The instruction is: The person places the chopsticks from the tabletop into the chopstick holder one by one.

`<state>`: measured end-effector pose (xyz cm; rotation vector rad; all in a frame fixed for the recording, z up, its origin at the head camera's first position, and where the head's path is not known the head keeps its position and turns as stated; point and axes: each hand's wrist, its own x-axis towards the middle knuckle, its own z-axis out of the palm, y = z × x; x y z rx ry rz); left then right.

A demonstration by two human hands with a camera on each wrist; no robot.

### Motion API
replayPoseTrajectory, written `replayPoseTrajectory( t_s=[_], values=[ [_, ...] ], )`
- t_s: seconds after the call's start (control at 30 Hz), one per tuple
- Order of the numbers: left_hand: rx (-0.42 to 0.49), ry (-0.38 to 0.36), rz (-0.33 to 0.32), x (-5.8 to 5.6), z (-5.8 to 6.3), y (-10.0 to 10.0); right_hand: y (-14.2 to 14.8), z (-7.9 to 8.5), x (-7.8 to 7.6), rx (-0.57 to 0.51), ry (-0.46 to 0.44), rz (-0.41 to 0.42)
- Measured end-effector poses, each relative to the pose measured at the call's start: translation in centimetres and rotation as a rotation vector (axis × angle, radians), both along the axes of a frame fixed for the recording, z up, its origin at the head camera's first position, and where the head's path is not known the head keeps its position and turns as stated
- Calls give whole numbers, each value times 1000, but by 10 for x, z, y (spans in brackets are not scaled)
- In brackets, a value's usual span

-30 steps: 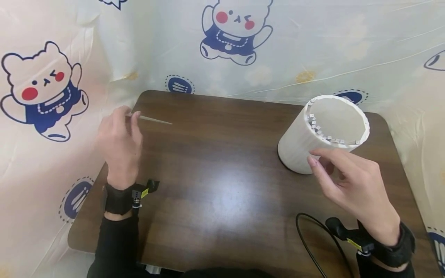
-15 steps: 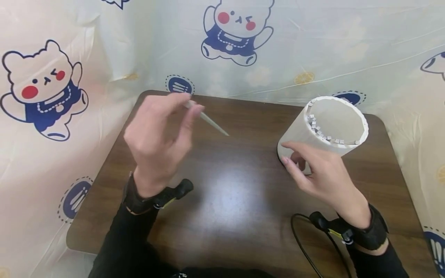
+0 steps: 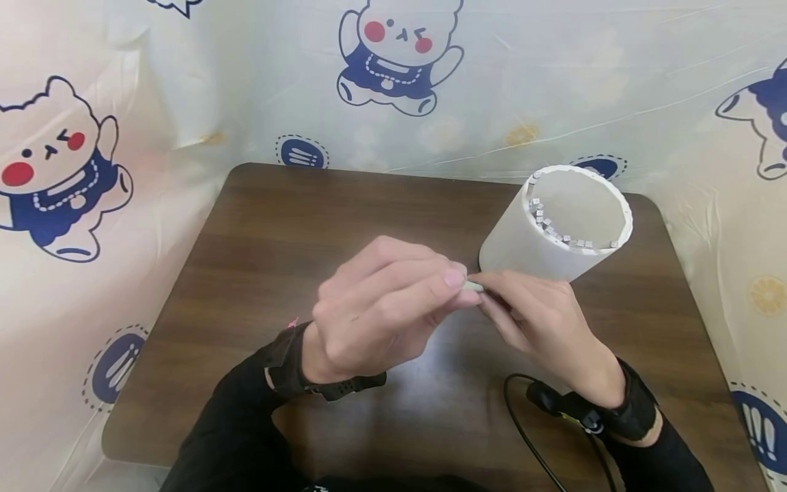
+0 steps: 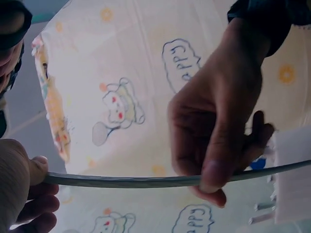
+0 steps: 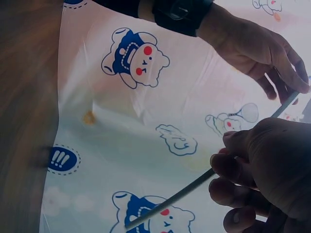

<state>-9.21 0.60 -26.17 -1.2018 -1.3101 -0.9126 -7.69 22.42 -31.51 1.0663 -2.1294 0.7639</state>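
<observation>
My left hand (image 3: 384, 307) and right hand (image 3: 547, 324) meet over the middle right of the table. Between them runs a thin grey-green stick (image 4: 126, 181), mostly hidden in the head view. The left hand pinches one end, at the left of the left wrist view. Farther along its length, the right hand's thumb and fingers pinch it too. In the right wrist view the stick's free end (image 5: 170, 201) extends past the right fingers. Just behind the right hand stands a white open-topped cylinder (image 3: 529, 249), with several small silvery pegs along its inner rim.
The brown wooden table (image 3: 295, 225) lies beneath the hands. A black cable (image 3: 522, 430) loops near the right wrist. Printed plastic sheeting (image 3: 246, 89) hangs behind the table and at both sides.
My left hand has brought the stick from the far left across to the right hand. The right hand has moved left and now pinches the stick as well. The cylinder stays in place.
</observation>
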Motion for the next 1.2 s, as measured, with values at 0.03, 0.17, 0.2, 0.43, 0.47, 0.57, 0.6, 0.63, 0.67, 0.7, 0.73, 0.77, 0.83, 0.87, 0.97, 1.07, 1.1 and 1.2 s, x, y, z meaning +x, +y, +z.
replayPoseTrajectory(
  t_s=[0.03,0.17,0.2,0.43,0.47,0.57,0.6,0.63,0.67,0.7,0.73,0.77,0.83,0.87,0.97,1.07,1.1,1.2],
  values=[
    [-7,7,-9,0,-1,2,0,0,2,-4,13,0],
    [-20,36,-21,0,0,8,5,4,5,-12,62,-27],
    [-20,43,-26,-1,1,10,6,5,5,-26,74,-33],
    [-13,84,-65,-11,23,30,25,25,-5,-175,139,-177],
    [-15,74,-64,-13,26,36,30,27,-7,-191,139,-214],
    [-41,44,-25,-22,32,52,45,34,-15,-204,118,-338],
    [-51,27,-13,-25,34,57,49,35,-17,-200,100,-373],
    [-68,12,2,-29,34,62,54,35,-20,-195,82,-401],
    [-85,2,18,-33,34,67,58,35,-22,-183,67,-425],
    [-104,-11,29,-38,34,72,62,34,-25,-168,53,-442],
    [-117,-29,36,-43,33,76,65,33,-27,-148,38,-457],
    [-142,-54,43,-48,31,81,68,31,-30,-127,22,-465],
    [-191,-101,52,-58,26,88,74,27,-34,-84,-7,-470],
    [-215,-129,55,-63,24,92,77,26,-35,-66,-20,-470],
    [-294,-211,68,-74,15,101,82,21,-39,-40,-53,-478],
    [-342,-268,78,-83,7,109,85,18,-41,-29,-69,-498],
    [-361,-284,85,-85,4,111,85,17,-42,-27,-76,-507],
    [-408,-317,102,-91,-4,117,87,18,-41,-21,-97,-525]
  ],
)
